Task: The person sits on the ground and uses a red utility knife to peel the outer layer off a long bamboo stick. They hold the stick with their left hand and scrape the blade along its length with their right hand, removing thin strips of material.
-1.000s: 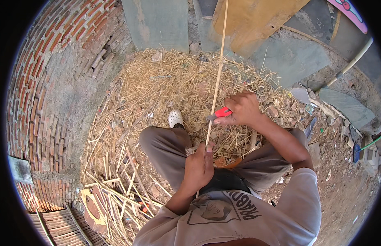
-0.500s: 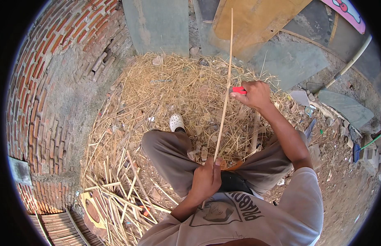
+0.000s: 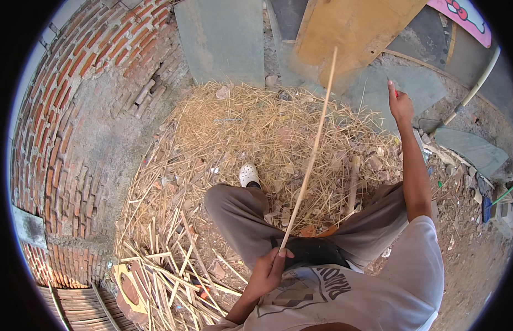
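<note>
My left hand [image 3: 269, 271] is closed around the lower end of a long, thin bamboo strip [image 3: 311, 163], close to my lap. From there the strip slants up and slightly right, its far tip in front of the boards. Out to the far right, my right hand [image 3: 401, 106] is closed on a red-handled knife [image 3: 397, 94], apart from the strip. Only a bit of its red handle shows; the fingers cover most of it. A black pad [image 3: 311, 252] lies across my lap, under the strip's lower end.
Straw-like shavings [image 3: 267, 121] cover the ground ahead. Loose bamboo strips [image 3: 168, 270] are heaped at the lower left. A brick wall [image 3: 74, 138] rises on the left. Grey boards [image 3: 220, 44] and a tan board [image 3: 350, 33] lean at the back; a pale pipe [image 3: 477, 85] stands at right.
My right hand has moved away from the strip, up and to the right, with the knife. The left hand has shifted down and left, and the strip now tilts further right.
</note>
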`<state>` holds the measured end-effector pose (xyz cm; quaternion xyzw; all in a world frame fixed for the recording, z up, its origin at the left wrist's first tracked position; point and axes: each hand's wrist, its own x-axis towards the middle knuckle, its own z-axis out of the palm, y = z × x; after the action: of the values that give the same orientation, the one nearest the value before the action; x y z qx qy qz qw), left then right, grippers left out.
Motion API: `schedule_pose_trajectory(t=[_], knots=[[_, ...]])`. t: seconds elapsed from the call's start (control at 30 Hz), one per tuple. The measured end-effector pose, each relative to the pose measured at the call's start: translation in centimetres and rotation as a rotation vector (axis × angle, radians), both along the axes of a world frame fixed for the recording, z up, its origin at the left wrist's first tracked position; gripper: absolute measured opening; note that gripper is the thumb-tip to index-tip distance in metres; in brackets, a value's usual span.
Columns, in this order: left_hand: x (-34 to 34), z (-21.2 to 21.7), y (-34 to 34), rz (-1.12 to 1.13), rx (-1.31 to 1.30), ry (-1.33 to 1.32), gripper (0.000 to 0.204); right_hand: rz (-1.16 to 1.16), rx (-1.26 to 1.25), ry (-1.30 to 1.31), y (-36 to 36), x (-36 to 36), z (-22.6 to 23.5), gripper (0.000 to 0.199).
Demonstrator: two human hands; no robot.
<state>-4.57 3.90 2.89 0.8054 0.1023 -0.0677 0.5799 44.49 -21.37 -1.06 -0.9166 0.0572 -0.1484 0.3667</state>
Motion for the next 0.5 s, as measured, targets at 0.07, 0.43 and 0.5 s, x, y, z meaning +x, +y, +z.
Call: schedule_pose_trajectory(t=[0.07, 0.43, 0.5], knots=[[2.7, -1.6, 0.6, 0.168, -0.211, -0.021, 0.030, 0.147, -0.075, -0.080, 1.6, -4.8, 1.1, 0.075], [5.8, -2.1, -1.2, 0.096, -0.136, -0.104, 0.026, 0.878, -0.276, -0.504, 7.8, -18.0, 2.2, 0.058], [5.5, -1.9, -1.9, 0.068, -0.011, -0.084, 0.024, 0.804, -0.279, -0.499, 7.2, -17.3, 1.8, 0.059]])
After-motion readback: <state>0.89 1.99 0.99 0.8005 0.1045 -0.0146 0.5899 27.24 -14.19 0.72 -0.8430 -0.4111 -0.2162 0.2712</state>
